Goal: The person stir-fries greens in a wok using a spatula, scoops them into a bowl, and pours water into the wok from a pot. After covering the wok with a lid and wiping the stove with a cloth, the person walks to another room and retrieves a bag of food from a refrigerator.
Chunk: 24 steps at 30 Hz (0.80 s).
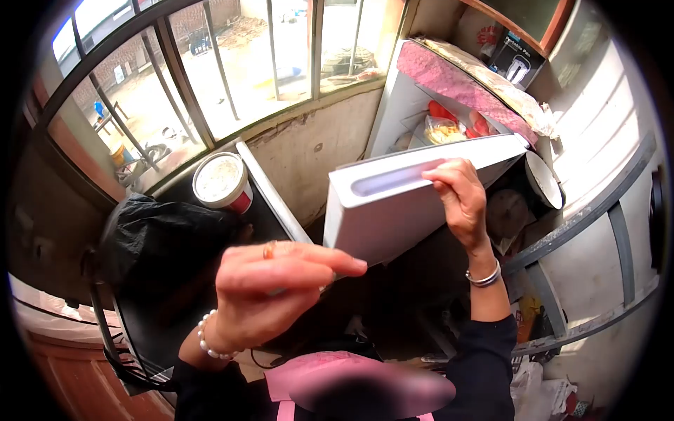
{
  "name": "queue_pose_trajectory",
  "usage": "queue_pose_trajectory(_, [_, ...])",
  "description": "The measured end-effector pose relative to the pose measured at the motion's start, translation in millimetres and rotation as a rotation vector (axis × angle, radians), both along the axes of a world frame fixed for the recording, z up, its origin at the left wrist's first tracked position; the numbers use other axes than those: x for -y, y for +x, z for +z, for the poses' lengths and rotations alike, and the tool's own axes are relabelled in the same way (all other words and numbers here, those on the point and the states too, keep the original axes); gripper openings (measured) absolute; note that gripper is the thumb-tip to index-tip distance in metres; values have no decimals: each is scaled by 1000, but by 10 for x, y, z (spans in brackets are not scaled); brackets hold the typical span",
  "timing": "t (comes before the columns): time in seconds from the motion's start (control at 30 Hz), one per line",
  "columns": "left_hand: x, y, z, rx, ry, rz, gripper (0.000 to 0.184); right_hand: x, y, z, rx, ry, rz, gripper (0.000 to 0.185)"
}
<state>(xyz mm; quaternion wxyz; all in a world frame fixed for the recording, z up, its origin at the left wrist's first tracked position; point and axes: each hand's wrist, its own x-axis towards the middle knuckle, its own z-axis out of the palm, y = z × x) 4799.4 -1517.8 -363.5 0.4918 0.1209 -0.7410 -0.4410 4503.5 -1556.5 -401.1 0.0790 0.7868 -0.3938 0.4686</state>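
Note:
The white refrigerator door point(393, 228) stands partly open. My right hand point(460, 200), with metal bangles at the wrist, has its fingers hooked over the door's top edge at the long handle recess point(382, 184). My left hand point(270, 288) is raised left of the door, wearing an orange-stoned ring and a pearl bracelet. Its fingers are bent and pressed together; whatever may be in them is hidden. Inside the refrigerator point(385, 126), behind the door, a clear container point(444, 132) of yellowish pieces sits among red items point(441, 111).
A lidded white bucket point(222, 180) and a black plastic bag point(165, 235) rest on a dark surface at left. Pink cloth point(463, 77) covers the refrigerator's top, with a boxed item point(517, 59) behind. A grey metal frame point(621, 245) stands at right; a barred window point(210, 70) is ahead.

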Motion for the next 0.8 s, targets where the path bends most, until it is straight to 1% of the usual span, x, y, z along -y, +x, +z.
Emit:
queue_pose_trajectory(0.03, [56,33,42,25,35,22,16,-245,-34,20,24,37,5,8])
queue_pose_trajectory(0.07, [131,35,82,51,72,43,16,-486,-61,36,50,76,8,14])
queue_pose_trajectory(0.13, [371,-107,94,59,203,-13,18,-889,-140,27,124,118,21,26])
queue_pose_trajectory(0.2, [643,-310,4,212,88,-20,19,-1257,-282,39,155,165,-33,30])
queue_pose_trajectory(0.3, [923,-742,-65,440,106,-74,19,-1703,-567,43,261,231,-151,38])
queue_pose_trajectory(0.33, [980,-892,-92,531,122,-82,20,-1819,-692,42,266,246,-146,39])
queue_pose_trajectory(0.43, [1191,-1400,-216,824,-45,-89,24,-2076,-935,97,277,296,-169,40])
queue_pose_trajectory(0.53, [1705,-2018,-688,934,-196,-72,30,-2259,-1168,123,296,341,-161,38])
queue_pose_trajectory(0.63, [2056,-2554,-967,1016,-53,-60,32,-2387,-1424,104,323,388,-113,33])
queue_pose_trajectory(0.67, [2217,-2751,-1127,1016,-53,-22,32,-2400,-1429,139,332,396,-141,31])
queue_pose_trajectory(0.73, [2490,-3116,-1441,1021,-51,44,33,-2508,-1537,206,241,479,-175,33])
queue_pose_trajectory(0.8, [2606,-3385,-1540,1061,-24,42,37,-2507,-1453,332,168,494,-403,37])
